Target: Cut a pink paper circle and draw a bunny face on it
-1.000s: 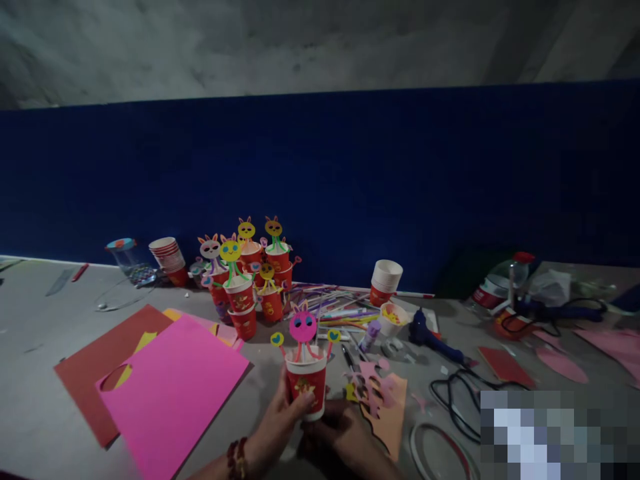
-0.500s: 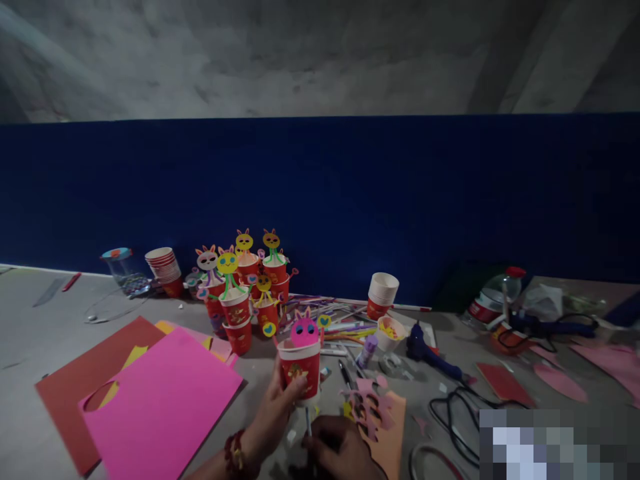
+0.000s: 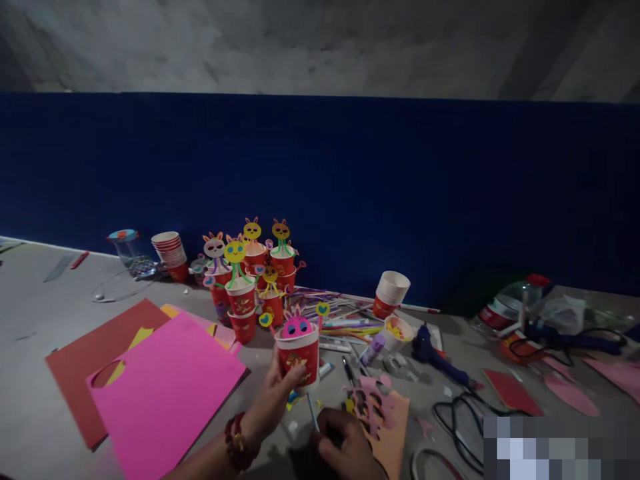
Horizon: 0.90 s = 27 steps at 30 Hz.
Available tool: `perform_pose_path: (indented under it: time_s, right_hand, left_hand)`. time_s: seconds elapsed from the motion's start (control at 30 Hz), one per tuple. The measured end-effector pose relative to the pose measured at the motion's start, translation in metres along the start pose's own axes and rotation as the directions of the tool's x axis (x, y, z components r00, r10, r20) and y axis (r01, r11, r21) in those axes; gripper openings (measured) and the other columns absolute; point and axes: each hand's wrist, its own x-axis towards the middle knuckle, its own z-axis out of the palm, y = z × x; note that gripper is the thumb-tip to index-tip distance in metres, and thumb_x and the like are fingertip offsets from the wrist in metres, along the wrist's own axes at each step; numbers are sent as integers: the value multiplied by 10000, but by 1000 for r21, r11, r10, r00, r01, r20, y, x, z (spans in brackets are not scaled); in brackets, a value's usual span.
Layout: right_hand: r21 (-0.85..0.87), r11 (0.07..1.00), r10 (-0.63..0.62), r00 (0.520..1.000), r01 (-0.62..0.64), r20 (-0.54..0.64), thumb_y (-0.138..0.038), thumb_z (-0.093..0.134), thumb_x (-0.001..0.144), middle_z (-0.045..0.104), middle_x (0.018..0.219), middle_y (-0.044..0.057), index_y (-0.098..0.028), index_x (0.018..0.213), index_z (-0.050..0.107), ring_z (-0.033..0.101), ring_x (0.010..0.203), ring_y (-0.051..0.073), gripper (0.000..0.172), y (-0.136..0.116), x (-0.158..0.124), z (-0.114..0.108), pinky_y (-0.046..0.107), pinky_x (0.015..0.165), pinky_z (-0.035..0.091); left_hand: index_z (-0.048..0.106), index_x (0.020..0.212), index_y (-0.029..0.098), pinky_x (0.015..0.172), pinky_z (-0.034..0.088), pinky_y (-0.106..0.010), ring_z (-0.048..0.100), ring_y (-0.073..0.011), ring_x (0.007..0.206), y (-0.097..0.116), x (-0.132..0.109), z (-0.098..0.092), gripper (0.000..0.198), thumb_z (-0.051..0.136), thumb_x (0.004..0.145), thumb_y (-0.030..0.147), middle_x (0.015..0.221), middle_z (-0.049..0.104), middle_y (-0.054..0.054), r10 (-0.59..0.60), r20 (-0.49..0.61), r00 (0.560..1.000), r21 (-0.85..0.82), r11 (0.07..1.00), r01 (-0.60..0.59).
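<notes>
Head view: a red paper cup (image 3: 305, 360) with a white rim is held upright just above the desk (image 3: 30, 333), a little left of centre. Inside it sits a pink eared paper face (image 3: 295, 328) with blue eyes, its lower part hidden by the rim; a yellow disc (image 3: 266, 320) and a second yellow disc (image 3: 323, 309), each bearing a blue-green heart, rise on stalks at either side. State of hands: left hand (image 3: 270, 401) grasps the cup, thumb across its front; right hand (image 3: 345, 443) pinches the lower end of a thin pale stick (image 3: 312, 410) that runs up to the cup's base. Whether the stick passes inside cannot be told. Behind and to the left, a cluster of decorated red cups (image 3: 242, 305), some stacked, carries eared paper faces standing clear of the rims. To the right: a small white cup (image 3: 396, 344) containing yellow and orange bits, near a purple glue stick (image 3: 373, 350); behind these, a nested stack of paper cups (image 3: 393, 290). Far left: another nested stack (image 3: 170, 253) beside a clear jar (image 3: 126, 252), blue-and-orange lid on, small coloured pieces (image 3: 143, 269) at its bottom. Far right: a clear bottle (image 3: 510, 303), red cap, contents too dim to tell.
</notes>
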Motion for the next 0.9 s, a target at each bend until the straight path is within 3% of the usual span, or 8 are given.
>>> perform_pose_path:
  time_s: [0.17,0.3,0.47,0.63,0.9]
  right_hand:
    - [-9,1000,-2,1000,2,28,-354,518,686,523,625,-9,-209,636,536,504,646,177,155,2,1,0,259,614,362]
    - [-10,1000,-3,999,4,37,-408,525,743,545,618,-11,-210,650,569,506,638,170,223,1,1,1,250,606,367]
    - [116,993,-19,999,23,-35,-542,536,833,645,666,28,-196,699,661,589,684,207,392,-3,1,4,279,660,457]
    - [172,982,-59,993,75,-99,-631,560,838,733,751,71,-190,835,770,650,759,261,488,-5,2,2,328,724,522]
    - [252,966,-33,993,62,-117,-668,579,829,746,752,71,-192,809,779,672,767,277,517,2,2,7,346,714,537]
  left_hand:
    - [459,1400,247,1004,499,-410,642,-285,1141,5,5,-2,676,744,812,420,1248,668,-114,21,-7,1000,-18,1000,-22]
    - [466,1392,234,980,506,-398,666,-276,1086,6,2,1,675,753,807,409,1231,674,-109,20,-2,1000,-7,1000,-20]
    - [472,1391,213,892,534,-397,685,-292,1025,-12,-13,6,732,786,772,444,1217,674,-142,-101,91,991,37,995,98]
    - [458,1410,211,938,513,-422,619,-330,1150,-26,-17,4,806,809,734,473,1318,614,-159,-132,122,984,62,990,125]
    - [591,1224,187,1031,441,-460,518,-342,1285,-33,-16,-1,576,788,759,465,998,728,-121,-110,151,982,63,993,101]
